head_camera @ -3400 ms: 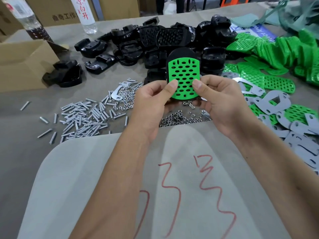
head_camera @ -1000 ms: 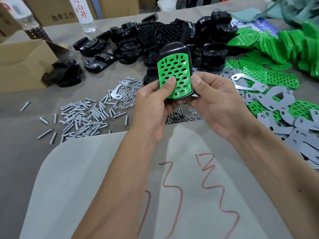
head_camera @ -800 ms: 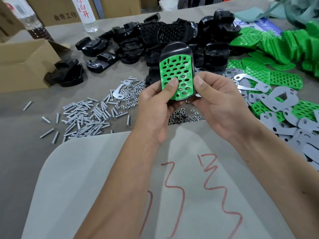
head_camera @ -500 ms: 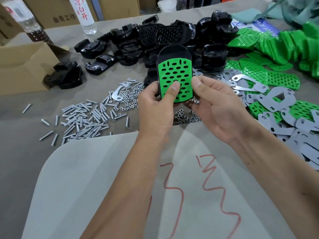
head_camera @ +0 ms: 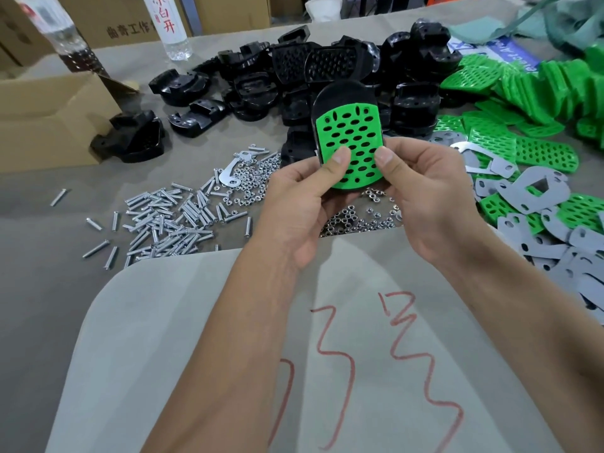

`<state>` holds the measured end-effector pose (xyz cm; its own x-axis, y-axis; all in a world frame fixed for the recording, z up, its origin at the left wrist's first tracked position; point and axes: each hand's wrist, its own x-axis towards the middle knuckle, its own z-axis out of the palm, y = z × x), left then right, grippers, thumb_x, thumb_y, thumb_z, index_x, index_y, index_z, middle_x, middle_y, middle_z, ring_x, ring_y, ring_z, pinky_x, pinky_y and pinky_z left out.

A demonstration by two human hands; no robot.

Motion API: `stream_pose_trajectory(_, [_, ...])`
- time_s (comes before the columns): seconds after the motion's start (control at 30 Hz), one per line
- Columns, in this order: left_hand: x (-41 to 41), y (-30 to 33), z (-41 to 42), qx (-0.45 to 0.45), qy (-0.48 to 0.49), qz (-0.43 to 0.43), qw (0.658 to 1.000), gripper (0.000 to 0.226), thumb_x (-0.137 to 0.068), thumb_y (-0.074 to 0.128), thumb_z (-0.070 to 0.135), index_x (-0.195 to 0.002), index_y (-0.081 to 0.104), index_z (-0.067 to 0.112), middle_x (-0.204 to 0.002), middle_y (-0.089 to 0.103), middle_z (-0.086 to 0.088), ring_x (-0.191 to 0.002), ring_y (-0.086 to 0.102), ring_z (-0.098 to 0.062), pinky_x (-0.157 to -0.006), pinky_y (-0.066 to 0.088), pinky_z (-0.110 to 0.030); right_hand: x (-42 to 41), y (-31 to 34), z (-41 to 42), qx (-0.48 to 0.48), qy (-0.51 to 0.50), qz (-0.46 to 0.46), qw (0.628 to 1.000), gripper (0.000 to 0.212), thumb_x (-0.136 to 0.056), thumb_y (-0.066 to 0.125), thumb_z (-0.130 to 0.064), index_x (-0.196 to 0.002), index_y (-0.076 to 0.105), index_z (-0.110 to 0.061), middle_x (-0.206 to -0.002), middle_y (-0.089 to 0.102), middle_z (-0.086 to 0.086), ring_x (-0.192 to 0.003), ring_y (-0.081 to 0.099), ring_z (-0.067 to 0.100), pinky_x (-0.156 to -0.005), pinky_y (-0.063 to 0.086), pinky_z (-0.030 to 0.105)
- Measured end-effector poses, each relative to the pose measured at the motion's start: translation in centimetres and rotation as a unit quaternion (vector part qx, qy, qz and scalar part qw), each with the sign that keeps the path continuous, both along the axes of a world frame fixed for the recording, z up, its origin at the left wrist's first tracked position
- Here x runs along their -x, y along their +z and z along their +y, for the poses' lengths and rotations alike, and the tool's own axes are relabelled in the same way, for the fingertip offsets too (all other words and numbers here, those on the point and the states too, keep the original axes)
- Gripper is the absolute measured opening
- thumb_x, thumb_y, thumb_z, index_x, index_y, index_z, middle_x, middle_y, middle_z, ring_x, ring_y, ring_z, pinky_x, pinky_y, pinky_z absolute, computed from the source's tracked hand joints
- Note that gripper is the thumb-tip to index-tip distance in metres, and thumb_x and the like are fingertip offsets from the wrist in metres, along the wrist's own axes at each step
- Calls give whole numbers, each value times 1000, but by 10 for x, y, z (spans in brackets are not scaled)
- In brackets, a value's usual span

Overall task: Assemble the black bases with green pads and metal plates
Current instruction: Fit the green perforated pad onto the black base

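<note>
Screws: shiny slim steel screws are lying scattered at nine o'clock on the grey felt-covered table.
Left hand: left hand is curling round the rounded black plastic base, thumb pressing its perforated green rubber pad.
Right hand: right hand is gripping the same base, thumb on pad.
Plates: flat grey metal plates are lying at three o'clock.

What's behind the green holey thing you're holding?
A black base sits behind the green pad; its rounded top pokes out above, and black shows through the holes. Both hands, left and right, hold them. The base's back is hidden.
</note>
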<state>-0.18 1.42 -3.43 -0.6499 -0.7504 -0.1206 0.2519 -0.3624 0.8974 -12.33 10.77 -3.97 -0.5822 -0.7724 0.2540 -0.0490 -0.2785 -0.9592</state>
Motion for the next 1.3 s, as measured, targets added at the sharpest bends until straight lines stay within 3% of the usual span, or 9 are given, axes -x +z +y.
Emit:
stream_pose_trajectory(0.07, [-1, -1, -2, -6, 21, 4, 1000, 25, -98, 68, 16, -112, 70, -4, -108, 78, -16, -99, 76, -32, -85, 64, -40, 1, -2, -1, -4, -21, 6, 1000, 22, -106, 51, -2, -114, 71, 6, -108, 76, 24, -104, 73, 42, -96, 57, 59])
stream_pose_trajectory(0.2, [-2, -2, -5, 39, 49, -8, 998, 17, -103, 61, 13, -93, 73, 7, -95, 80, -9, -83, 77, -22, -70, 64, -36, 2, 0, 1, -2, 23, -25, 999, 22, -103, 55, -2, -118, 68, 8, -116, 72, 29, -112, 67, 50, -104, 50, 65])
stream_pose_trajectory(0.4, [5, 0, 3, 35, 69, -1, 997, 12, -101, 66, 18, -96, 72, 10, -96, 79, -8, -87, 74, -23, -86, 60, -50, 2, 1, 1, -7, 47, -54, 997, 23, -101, 59, -5, -117, 69, 7, -116, 70, 33, -112, 63, 58, -103, 47, 70])
stream_pose_trajectory(0.53, [6, -1, 4, 57, 90, -21, 994, 10, -95, 74, 21, -90, 74, 12, -85, 78, -7, -74, 74, -20, -66, 61, -36, -2, 2, 1, 0, 65, -60, 996, 18, -96, 63, -8, -106, 72, 4, -104, 75, 26, -98, 73, 41, -91, 59, 53])
stream_pose_trajectory(0.63, [8, -1, 6, 50, 115, -13, 992, 14, -95, 74, 21, -87, 73, 10, -81, 77, -7, -70, 73, -19, -64, 61, -37, -5, 4, 1, 2, 89, -58, 994, 19, -97, 63, -10, -104, 70, 6, -100, 74, 21, -94, 71, 33, -87, 58, 44])
stream_pose_trajectory(0.83, [13, -6, 12, 107, 131, 19, 985, 17, -92, 75, 24, -94, 74, 8, -92, 79, -15, -88, 76, -39, -79, 63, -51, -1, 5, 3, 12, 119, -110, 987, 37, -107, 45, -8, -126, 54, 23, -130, 58, 42, -123, 55, 60, -111, 45, 62])
stream_pose_trajectory(1.0, [15, -9, 12, 160, 129, -3, 979, 34, -86, 74, 30, -103, 70, 1, -98, 78, -17, -92, 76, -34, -80, 64, -48, -3, 1, 3, 16, 111, -172, 979, 39, -105, 50, -14, -127, 60, 16, -131, 64, 33, -128, 59, 48, -108, 52, 51])
stream_pose_trajectory(1.13, [12, -9, 7, 154, 81, -4, 985, 24, -88, 75, 22, -105, 71, 6, -97, 79, -10, -90, 78, -27, -73, 63, -36, -2, 1, 4, 16, 110, -191, 975, 40, -106, 50, -15, -129, 60, 15, -133, 64, 32, -132, 57, 47, -113, 48, 50])
stream_pose_trajectory(1.3, [4, -8, 3, 130, 48, -7, 990, 21, -92, 75, 7, -112, 69, 5, -104, 79, -10, -93, 78, -26, -72, 61, -34, 1, 0, 5, -18, 92, -162, 982, 42, -105, 51, -16, -128, 58, 18, -133, 64, 32, -132, 54, 52, -117, 35, 67])
